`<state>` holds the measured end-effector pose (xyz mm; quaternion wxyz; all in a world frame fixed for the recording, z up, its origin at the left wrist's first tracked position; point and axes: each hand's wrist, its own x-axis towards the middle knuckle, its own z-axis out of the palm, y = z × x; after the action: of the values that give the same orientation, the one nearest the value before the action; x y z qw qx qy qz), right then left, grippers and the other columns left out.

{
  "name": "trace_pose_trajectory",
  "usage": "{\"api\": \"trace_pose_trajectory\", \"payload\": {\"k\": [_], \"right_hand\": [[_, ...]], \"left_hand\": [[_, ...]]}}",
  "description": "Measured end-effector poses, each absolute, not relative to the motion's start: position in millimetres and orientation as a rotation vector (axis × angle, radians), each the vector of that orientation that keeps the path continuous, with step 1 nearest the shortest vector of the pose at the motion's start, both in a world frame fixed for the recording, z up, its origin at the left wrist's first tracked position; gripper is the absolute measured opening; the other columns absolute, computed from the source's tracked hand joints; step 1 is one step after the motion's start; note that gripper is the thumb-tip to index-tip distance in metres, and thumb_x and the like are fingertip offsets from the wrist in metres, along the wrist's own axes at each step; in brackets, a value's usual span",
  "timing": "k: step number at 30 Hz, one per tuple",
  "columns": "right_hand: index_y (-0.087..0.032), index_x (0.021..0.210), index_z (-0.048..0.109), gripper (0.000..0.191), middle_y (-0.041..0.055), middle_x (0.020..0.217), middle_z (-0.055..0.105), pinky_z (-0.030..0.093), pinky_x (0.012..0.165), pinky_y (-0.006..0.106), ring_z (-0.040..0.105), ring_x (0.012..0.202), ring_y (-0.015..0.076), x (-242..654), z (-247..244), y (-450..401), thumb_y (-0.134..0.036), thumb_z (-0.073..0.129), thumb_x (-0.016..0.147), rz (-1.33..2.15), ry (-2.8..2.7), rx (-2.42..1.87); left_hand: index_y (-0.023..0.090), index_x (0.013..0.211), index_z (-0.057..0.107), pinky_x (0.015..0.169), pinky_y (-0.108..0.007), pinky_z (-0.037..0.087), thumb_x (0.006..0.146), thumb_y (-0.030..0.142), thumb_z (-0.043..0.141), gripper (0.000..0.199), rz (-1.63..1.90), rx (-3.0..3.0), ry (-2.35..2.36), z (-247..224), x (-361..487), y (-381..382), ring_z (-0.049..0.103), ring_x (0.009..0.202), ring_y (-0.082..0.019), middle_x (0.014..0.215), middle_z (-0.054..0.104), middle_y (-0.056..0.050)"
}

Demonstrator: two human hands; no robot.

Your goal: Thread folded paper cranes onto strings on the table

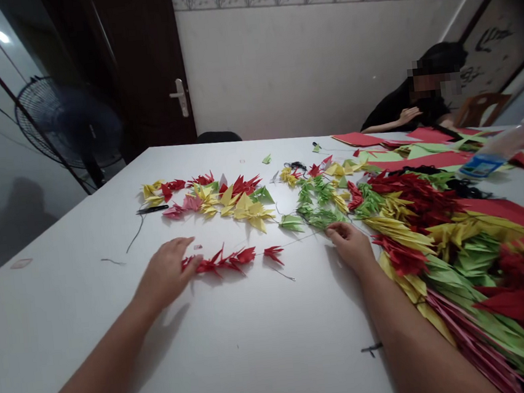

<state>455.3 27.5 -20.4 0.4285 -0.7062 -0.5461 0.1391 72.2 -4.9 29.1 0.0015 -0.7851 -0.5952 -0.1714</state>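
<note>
A row of red folded paper cranes (226, 260) is strung on a thin thread (298, 240) across the white table. My left hand (169, 270) rests at the row's left end, thumb and fingers apart, with the thumb touching the last red crane. One red crane (274, 254) sits apart to the right along the thread. Farther right, the thumb and forefinger of my right hand (350, 243) pinch the thread beside green paper cranes (322, 217). Behind the row lie yellow, red, pink and green strung cranes (239, 205).
A large heap of folded papers (462, 251) covers the table's right side. A plastic bottle (494, 152) stands tilted among red sheets. Black tweezers (152, 209) lie at left, a dark twig-like piece (372, 349) near my right forearm. Another person (412, 98) sits at the far right.
</note>
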Motion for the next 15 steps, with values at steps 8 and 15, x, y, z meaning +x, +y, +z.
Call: {"api": "trace_pose_trajectory", "payload": {"k": [8,15], "right_hand": [[-0.018,0.083,0.059,0.019,0.0098,0.087,0.058,0.041,0.071,0.034,0.051,0.076,0.0207,382,29,18,-0.031,0.045,0.079,-0.039,-1.595,-1.486],[-0.019,0.102,0.055,0.030,0.0093,0.101,0.060,0.037,0.083,0.038,0.051,0.097,0.0234,226,25,-5,-0.035,0.056,0.078,0.218,-2.288,-1.114]], "left_hand": [[0.020,0.116,0.050,0.077,-0.032,0.046,0.076,0.055,0.047,0.053,-0.679,-2.561,-2.072,10,41,-18,0.056,0.086,-0.019,0.113,0.054,-0.008],[0.019,0.096,0.060,0.071,-0.030,0.046,0.079,0.038,0.046,0.029,-0.786,-2.684,-2.024,7,47,-12,0.057,0.078,-0.017,0.091,0.064,-0.004]]}}
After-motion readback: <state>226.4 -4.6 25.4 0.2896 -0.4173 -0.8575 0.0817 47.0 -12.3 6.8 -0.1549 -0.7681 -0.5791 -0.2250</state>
